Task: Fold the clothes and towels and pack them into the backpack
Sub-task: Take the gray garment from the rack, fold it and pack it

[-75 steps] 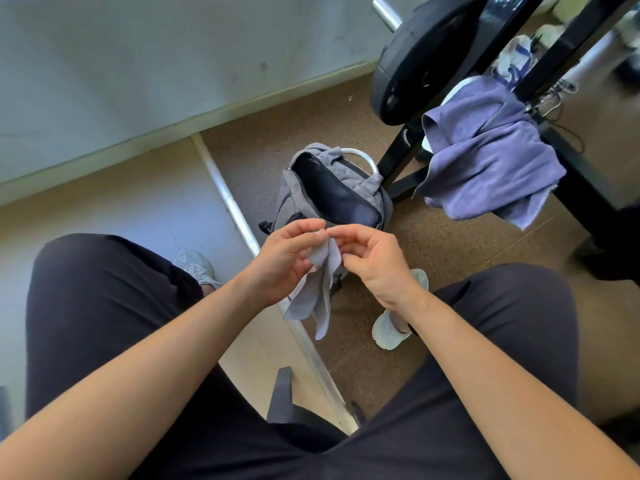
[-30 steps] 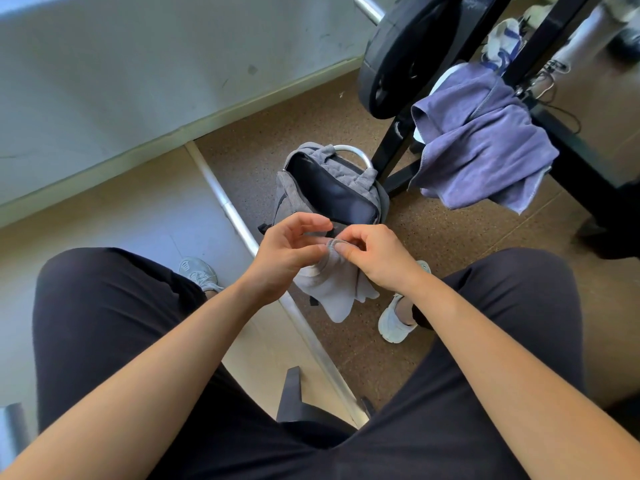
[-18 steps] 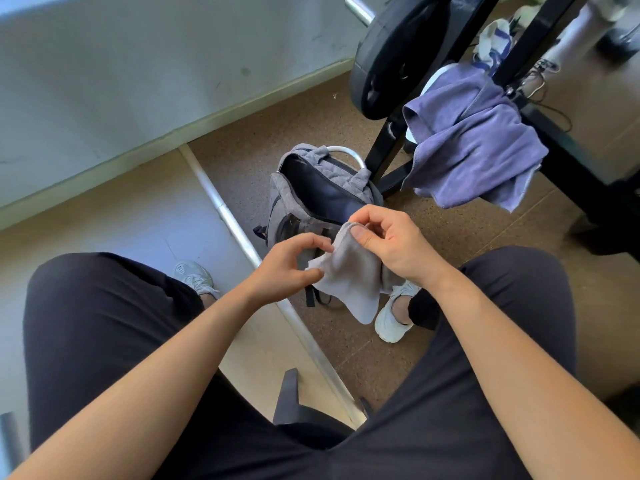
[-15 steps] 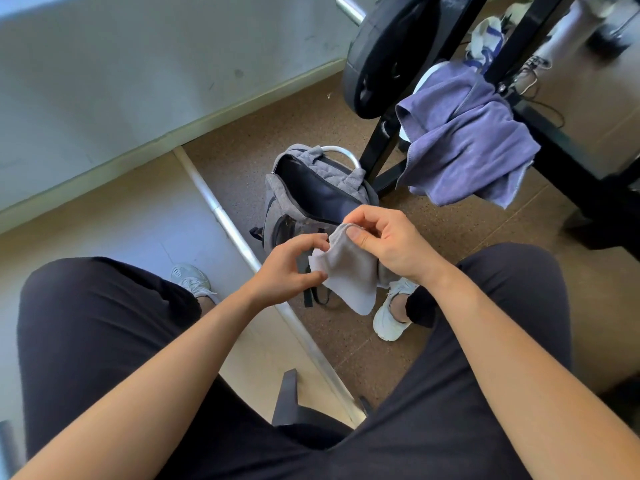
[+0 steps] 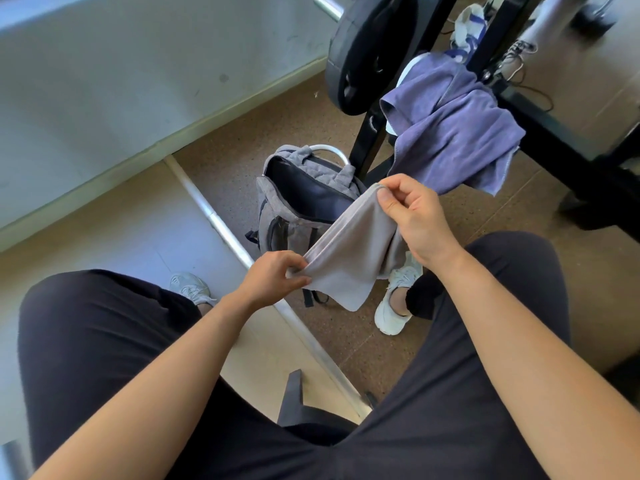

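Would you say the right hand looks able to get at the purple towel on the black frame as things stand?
Probably yes, once freed: nothing lies between the right hand and the purple towel hanging just beyond it, but the hand is pinching the grey cloth, which the left hand holds too.

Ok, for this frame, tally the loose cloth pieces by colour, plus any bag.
Grey: 1, small grey cloth pinched by left hand and right hand.
Purple: 1, purple terry towel draped over the black metal frame.
White and blue: 1, crumpled cloth behind that frame.
Bag: 1, open grey quilted backpack.
White edge under the purple towel: unclear, uncounted.
Total: 4.
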Tool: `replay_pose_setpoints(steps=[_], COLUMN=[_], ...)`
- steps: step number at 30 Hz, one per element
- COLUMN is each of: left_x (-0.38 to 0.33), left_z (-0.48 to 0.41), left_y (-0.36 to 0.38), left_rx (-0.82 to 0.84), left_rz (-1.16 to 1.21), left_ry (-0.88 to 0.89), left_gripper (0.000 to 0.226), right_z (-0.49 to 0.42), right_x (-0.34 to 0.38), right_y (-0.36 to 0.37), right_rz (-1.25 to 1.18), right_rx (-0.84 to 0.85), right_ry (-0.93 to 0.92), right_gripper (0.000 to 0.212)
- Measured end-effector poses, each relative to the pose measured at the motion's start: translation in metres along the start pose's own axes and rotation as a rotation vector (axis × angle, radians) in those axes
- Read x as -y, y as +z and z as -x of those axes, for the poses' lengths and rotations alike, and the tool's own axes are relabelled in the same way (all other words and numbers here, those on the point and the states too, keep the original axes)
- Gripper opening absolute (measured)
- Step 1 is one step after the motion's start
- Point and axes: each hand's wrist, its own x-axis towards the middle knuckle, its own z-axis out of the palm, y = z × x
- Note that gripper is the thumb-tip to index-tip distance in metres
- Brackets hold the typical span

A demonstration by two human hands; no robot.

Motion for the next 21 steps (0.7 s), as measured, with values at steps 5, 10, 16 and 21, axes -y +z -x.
replay_pose_setpoints(steps=[5, 10, 16, 21], left_x=[0.009, 0.015, 0.015, 0.008], left_z=[0.007, 0.011, 0.024, 0.033], left_y=[-0.003, -0.030, -0.070, -0.080], left_rx=[0.078, -0.157, -0.513, -0.566], left_rz=[0.007, 0.172, 0.391, 0.199], left_ry=[-0.107, -0.184, -0.216, -0.334], left_gripper=[0.014, 0.023, 0.027, 0.010], right_z=[-0.008, -0.012, -0.012, -0.004], right_x=[-0.010, -0.021, -0.035, -0.031], right_y=[-0.006, -0.018, -0.024, -0.015], right_rz=[-0.040, 0.052, 0.184, 0.237], right_rx=[-0.238, -0.442, -0.366, -0.276], right_ry=[0.066, 0.186, 0.408, 0.398], right_gripper=[0.014, 0.014, 0.010, 0.010])
